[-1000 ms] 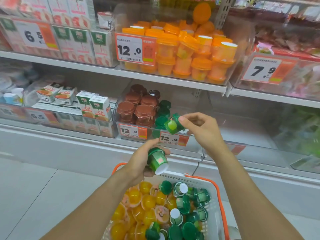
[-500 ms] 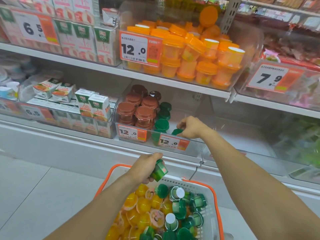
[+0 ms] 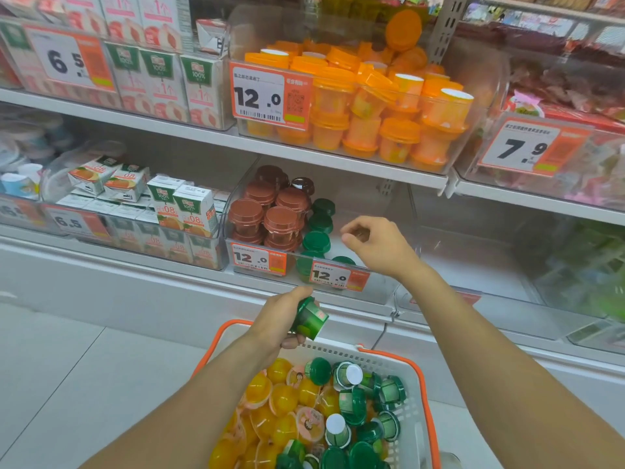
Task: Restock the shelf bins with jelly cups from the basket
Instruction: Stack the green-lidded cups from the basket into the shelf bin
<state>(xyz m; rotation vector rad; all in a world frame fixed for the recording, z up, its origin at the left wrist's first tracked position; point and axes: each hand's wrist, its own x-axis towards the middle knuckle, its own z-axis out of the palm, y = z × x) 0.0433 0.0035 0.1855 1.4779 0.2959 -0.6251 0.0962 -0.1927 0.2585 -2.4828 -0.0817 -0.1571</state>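
At far left, juice cartons [image 3: 194, 211] stand in a clear bin on the lower shelf, behind a price tag reading 6.5 [image 3: 69, 221]. Just right of them, the clear shelf bin [image 3: 378, 286] holds brown-lidded jelly cups [image 3: 267, 214] stacked on its left side and a row of green-lidded jelly cups [image 3: 318, 228] running front to back beside them; the right part of this bin shows bare floor. Two price tags reading 12.0 [image 3: 258, 258] are fixed to its front edge. On the upper shelf, directly above, a second clear bin holds orange jelly cups [image 3: 378, 106]. Below the lower shelf, the left hand [image 3: 282, 318] is positioned over the rear rim of the basket [image 3: 419, 394], its fingers curled around a green jelly cup [image 3: 309, 319] that lies tilted, lid pointing up and left. The basket, white with an orange rim, contains yellow jelly cups [image 3: 270, 411] on its left and green jelly cups on its right. Further right, the right hand [image 3: 380, 247] is above the front of the shelf bin, near the green row, its fingers loosely curled and grasping nothing.
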